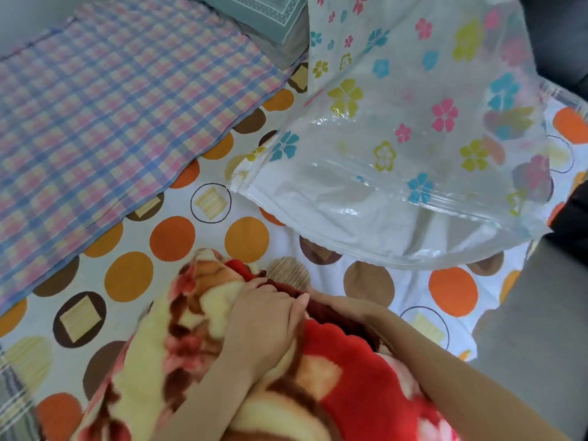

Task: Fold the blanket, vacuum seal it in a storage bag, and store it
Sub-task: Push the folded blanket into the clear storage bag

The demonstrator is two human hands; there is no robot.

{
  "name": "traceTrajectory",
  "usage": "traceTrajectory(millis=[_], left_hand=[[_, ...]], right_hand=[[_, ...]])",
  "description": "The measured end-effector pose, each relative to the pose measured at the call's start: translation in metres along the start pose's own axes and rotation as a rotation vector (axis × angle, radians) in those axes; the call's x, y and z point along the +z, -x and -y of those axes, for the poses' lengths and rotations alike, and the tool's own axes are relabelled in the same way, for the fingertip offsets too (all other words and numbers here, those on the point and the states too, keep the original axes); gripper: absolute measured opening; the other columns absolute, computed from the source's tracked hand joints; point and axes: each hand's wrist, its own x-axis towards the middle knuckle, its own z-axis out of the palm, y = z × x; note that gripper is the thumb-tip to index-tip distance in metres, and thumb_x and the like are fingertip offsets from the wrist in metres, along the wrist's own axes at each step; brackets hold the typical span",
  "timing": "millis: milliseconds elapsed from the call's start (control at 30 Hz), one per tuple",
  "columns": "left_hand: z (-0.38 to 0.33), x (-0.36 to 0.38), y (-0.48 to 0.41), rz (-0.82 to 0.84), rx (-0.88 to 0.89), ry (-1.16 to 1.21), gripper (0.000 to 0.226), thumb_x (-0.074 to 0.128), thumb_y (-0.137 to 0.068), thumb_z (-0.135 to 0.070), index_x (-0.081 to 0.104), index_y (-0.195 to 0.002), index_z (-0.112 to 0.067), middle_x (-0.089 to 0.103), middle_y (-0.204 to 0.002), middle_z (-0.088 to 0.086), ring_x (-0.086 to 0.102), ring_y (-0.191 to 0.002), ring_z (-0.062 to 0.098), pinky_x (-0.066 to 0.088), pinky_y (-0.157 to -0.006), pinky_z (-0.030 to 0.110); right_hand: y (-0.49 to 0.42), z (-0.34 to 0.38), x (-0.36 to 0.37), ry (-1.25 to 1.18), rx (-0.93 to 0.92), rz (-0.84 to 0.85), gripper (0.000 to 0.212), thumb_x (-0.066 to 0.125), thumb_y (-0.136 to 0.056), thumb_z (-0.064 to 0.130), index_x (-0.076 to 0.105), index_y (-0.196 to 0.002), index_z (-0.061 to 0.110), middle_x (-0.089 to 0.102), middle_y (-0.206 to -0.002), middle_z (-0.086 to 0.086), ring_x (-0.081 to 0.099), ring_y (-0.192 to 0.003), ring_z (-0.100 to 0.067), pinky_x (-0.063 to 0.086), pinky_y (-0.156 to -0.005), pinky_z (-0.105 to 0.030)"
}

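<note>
Blanket (345, 372) in curled left hand (264, 323), right hand (337, 303) alongside

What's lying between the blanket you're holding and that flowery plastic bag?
Only a bare strip of spotted bedsheet separates blanket from bag, per the head view.

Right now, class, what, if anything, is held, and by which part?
The folded blanket, at its far end. The left hand lies over the top with fingers curled on the dark red edge; the right hand grips the same edge.
</note>
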Motion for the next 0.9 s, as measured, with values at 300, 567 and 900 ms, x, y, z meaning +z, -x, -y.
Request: traceTrajectory(millis=[300, 567, 900], left_hand=[[-0.036, -0.011, 0.014, -0.159, 0.053, -0.023, 0.064, 0.016, -0.097, -0.037, 0.064, -0.057, -0.022, 0.06, -0.053, -0.005, 0.053, -0.057, 0.014, 0.039, -0.075, 0.032], [-0.102, -0.058, 0.033, -0.469, 0.204, 0.072, 0.049, 0.031, -0.093, -0.023, 0.034, -0.045, -0.018, 0.04, -0.038, -0.001, 0.036, -0.038, 0.02, 0.024, -0.058, 0.027], [-0.152, -0.136, -0.076, -0.721, 0.211, 0.125, 0.051, 0.032, -0.093, -0.021, 0.032, -0.042, -0.018, 0.038, -0.033, 0.003, 0.036, -0.032, 0.024, 0.031, -0.062, 0.03]], right_hand=[[0.054, -0.029, 0.015, 0.412, -0.118, -0.404, 0.072, 0.039, -0.064, 0.089, 0.059, -0.074, 0.02, 0.057, -0.068, 0.004, 0.051, -0.063, -0.01, 0.039, -0.061, -0.027], [0.091, -0.056, -0.015, 0.418, -0.175, -0.53, 0.056, 0.054, -0.044, 0.057, 0.064, -0.081, 0.017, 0.068, -0.086, -0.003, 0.064, -0.087, -0.023, 0.05, -0.074, -0.032], [0.17, 0.057, -0.116, 0.525, -0.261, -0.713, 0.033, 0.068, -0.078, 0.036, 0.065, -0.092, 0.006, 0.064, -0.09, -0.01, 0.06, -0.084, -0.026, 0.039, -0.057, -0.025]])
